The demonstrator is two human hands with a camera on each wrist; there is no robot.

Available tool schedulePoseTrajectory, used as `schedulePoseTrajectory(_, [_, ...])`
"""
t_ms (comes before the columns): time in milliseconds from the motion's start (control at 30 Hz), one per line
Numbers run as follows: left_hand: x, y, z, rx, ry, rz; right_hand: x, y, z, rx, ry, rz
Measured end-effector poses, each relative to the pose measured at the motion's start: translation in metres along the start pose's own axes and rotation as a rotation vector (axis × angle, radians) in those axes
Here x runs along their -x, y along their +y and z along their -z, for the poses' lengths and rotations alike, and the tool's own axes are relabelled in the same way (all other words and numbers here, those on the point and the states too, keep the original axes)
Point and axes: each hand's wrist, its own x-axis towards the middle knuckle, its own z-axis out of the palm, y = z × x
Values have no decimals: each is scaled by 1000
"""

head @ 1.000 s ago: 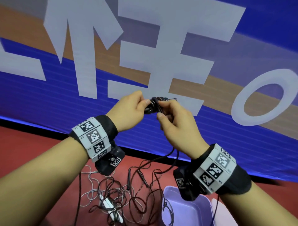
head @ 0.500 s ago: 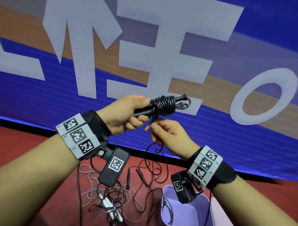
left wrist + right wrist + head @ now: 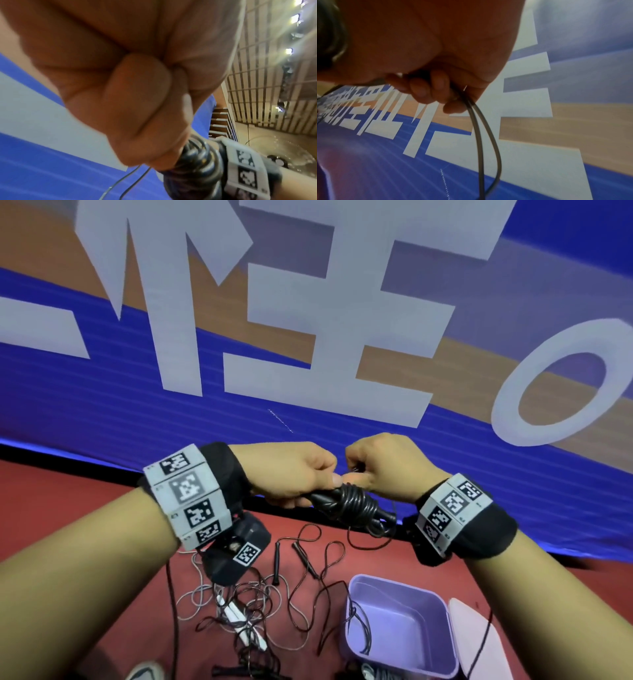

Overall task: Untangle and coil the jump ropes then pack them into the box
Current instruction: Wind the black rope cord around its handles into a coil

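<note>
Our left hand [image 3: 298, 474] grips the springy, black coiled rope bundle [image 3: 352, 503]; our right hand [image 3: 380, 463] pinches its limp tail above the lilac plastic box [image 3: 442, 642].

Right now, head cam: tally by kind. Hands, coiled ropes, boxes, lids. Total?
Hands: 2 (left hand, right hand)
Coiled black rope: 1
Purple box: 1
Lid: 1
Total: 5
Floor tangle: strands overlap, cannot count.
</note>
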Motion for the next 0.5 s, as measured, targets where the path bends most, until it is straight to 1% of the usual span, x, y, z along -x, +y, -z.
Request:
schedulePoseTrajectory(67, [-6, 0, -4, -174, 46, 37, 0, -4, 5, 32, -22, 23])
schedulePoseTrajectory(133, [-11, -2, -6, -344, 100, 60, 0, -9, 9, 3, 10, 54])
schedulePoseTrajectory(200, [-16, -6, -6, -383, 142, 80, 0, -14, 12, -15, 43, 64])
schedulePoseTrajectory(233, [-19, -8, -5, -351, 166, 92, 0, -16, 12, -16, 56, 58])
schedulePoseTrajectory(300, [-22, -14, 1, -211, 254, 110, -1, -20, 11, -43, 90, 37])
schedulePoseTrajectory(400, [-25, -21, 11, -29, 429, 124, 0, -30, 4, -205, 134, 33])
schedulePoseTrajectory(500, [-26, -24, 14, 104, 555, 106, 1, -45, -4, -320, 210, 18])
